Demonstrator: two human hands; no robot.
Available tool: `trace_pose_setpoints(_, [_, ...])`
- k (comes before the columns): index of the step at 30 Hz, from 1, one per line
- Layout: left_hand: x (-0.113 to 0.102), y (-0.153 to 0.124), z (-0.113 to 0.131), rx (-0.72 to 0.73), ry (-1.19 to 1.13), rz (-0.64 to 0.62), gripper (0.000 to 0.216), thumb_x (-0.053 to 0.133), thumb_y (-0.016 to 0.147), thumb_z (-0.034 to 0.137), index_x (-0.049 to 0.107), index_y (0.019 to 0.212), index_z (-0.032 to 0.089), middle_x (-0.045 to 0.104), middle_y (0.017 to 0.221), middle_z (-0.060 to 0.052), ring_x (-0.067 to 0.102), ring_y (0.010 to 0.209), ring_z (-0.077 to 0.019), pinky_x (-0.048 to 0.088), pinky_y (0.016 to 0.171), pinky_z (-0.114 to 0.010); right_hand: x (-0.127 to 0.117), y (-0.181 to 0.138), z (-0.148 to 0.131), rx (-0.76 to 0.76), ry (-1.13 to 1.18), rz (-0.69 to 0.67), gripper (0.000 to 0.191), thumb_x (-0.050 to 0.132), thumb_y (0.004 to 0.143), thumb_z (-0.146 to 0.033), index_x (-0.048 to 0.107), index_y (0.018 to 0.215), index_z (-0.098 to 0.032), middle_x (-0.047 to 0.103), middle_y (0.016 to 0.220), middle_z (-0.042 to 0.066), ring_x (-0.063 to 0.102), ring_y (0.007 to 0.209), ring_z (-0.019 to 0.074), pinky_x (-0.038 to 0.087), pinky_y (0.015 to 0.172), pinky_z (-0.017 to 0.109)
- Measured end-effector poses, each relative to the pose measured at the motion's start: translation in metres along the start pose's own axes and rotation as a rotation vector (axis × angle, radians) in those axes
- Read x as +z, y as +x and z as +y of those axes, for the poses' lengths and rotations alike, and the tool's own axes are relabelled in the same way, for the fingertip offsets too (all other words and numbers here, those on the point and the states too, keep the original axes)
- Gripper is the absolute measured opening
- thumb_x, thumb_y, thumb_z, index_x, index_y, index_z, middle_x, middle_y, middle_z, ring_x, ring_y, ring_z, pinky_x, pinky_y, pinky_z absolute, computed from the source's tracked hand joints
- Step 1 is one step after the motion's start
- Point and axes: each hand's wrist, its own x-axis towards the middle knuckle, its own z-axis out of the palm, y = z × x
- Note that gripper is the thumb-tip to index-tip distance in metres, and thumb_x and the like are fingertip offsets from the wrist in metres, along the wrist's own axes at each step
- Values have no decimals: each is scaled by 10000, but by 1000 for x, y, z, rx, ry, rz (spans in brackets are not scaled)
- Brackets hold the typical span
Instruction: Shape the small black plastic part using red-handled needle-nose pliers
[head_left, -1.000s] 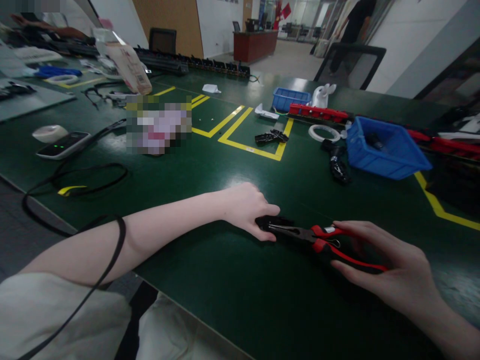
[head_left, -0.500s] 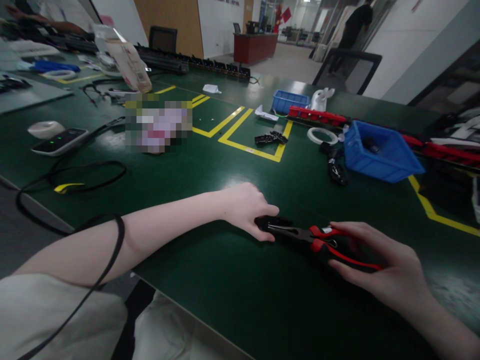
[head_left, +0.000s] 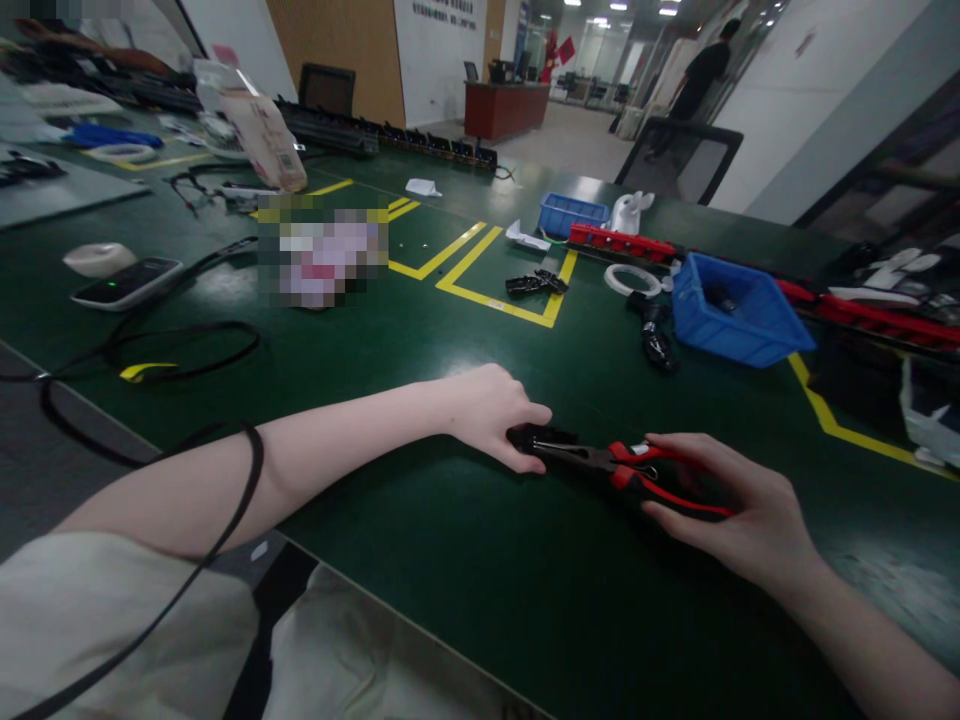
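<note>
My right hand [head_left: 735,500] is closed around the red and black handles of long-nose pliers [head_left: 619,468], whose jaws point left. Between the thumb and fingers of my left hand [head_left: 499,415] is a small black part [head_left: 529,438], mostly covered by the fingers. The plier tips meet this part, though I cannot tell exactly how they grip it. Both hands are low over the green table [head_left: 450,530]. Farther back, several similar black pieces [head_left: 536,284] lie beside yellow tape.
A blue bin [head_left: 739,315] with dark parts stands at right, near a white ring-shaped roll [head_left: 632,281] and a black bundle [head_left: 658,340]. Behind them runs a red strip [head_left: 622,243]. A black cable [head_left: 247,500] crosses my left forearm. A bottle [head_left: 262,135] stands back left.
The view has shifted slightly, so background things at right appear farther left. Both hands keep their hold on the black part and the pliers, with almost no other movement.
</note>
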Motion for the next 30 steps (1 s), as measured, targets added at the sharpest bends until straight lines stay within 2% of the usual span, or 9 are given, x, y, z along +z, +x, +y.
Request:
trace_pose_setpoints(6, [-1,0,2,-26,33,15,416,534,808,581,549,704,178,574,527,32,498,438,-95,269,449,-212,3,2,2,-57,-54,-11,504,637,794,-388,476,1251,-249,601,1153,91,622,947,240,525,770,398])
trace_pose_setpoints(10, [-2,-1,4,-57,81,30,418,531,800,589,556,702,183,567,522,27,516,453,-106,260,441,-209,2,5,5,-160,-262,6,580,615,796,-446,441,1301,-218,588,1160,126,554,1072,304,438,887,497])
trace_pose_setpoints(15, [-1,-1,6,-66,115,38,421,523,801,596,565,715,187,578,522,17,533,459,-121,255,435,-211,0,8,1,-225,-408,-35,683,618,764,-553,416,1327,-224,599,1123,133,551,1029,321,425,842,491])
trace_pose_setpoints(24, [-1,-1,5,-61,86,48,410,531,804,576,562,706,180,573,523,22,521,447,-108,266,441,-205,0,6,3,-174,-257,-106,506,609,800,-454,469,1227,-221,588,1110,120,575,1006,282,498,817,441])
trace_pose_setpoints(30, [-2,-1,5,-67,92,30,412,528,808,583,555,717,182,578,529,23,529,459,-113,265,443,-205,2,5,-1,-129,-147,-110,434,588,811,-440,491,1170,-217,594,1054,99,613,889,232,527,723,373])
